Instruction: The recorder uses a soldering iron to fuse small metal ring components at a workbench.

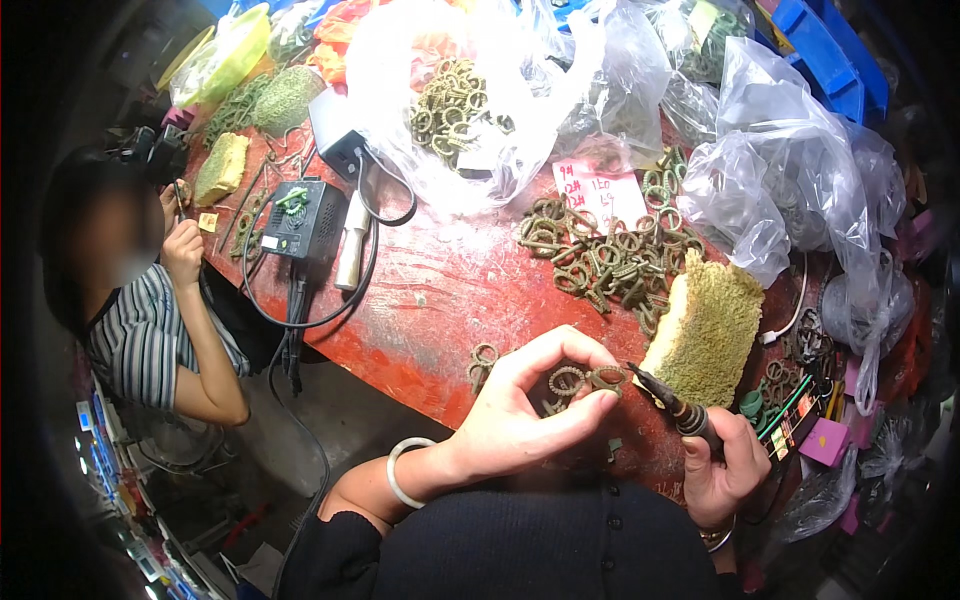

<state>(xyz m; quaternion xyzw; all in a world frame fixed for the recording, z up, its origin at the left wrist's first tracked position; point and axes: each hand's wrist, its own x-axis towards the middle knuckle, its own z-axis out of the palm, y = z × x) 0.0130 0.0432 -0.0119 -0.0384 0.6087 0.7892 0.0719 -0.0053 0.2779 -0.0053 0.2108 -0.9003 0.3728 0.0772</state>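
My left hand, with a pale bangle on the wrist, pinches an olive-green ring between thumb and fingertips. A second ring shows within the curve of those fingers; whether it is held too I cannot tell. In my right hand is a soldering iron, its dark pointed tip close to the pinched ring. Whether the tip touches is hard to see. A few more rings lie on the red table beyond my left hand.
A heap of similar rings lies beside a yellow sponge. Farther back are a plastic bag of rings and more clear bags. A black control box with cables stands left. Another person sits at the far left.
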